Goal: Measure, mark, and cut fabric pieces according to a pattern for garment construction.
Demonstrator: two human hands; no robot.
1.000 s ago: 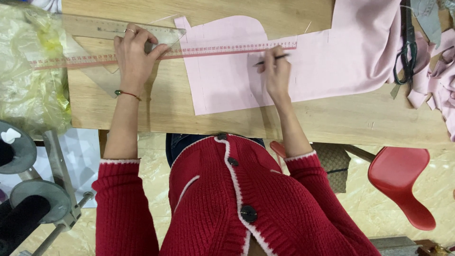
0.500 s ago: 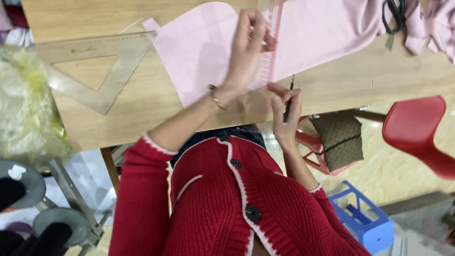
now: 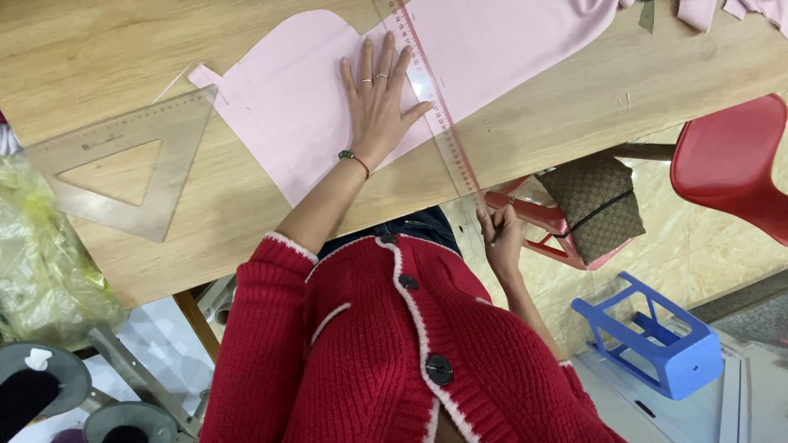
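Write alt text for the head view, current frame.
The left hand lies flat on a pink fabric piece beside a long clear ruler on a wooden table. The right hand holds a pencil off the table's edge. A clear set square lies left.

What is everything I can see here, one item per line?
Table: one, light wood, top.
Fabric piece: one, pink, on table.
Long ruler: one, clear with red marks, across fabric.
Set square: one, clear, left on table.
Plastic bag: one, yellowish, left edge.
Chair: one, red, right.
Handbag: one, brown, on a red stool.
Stool: one, blue, tipped on floor.
Left hand: flat on fabric.
Right hand: below table edge, holding pencil.
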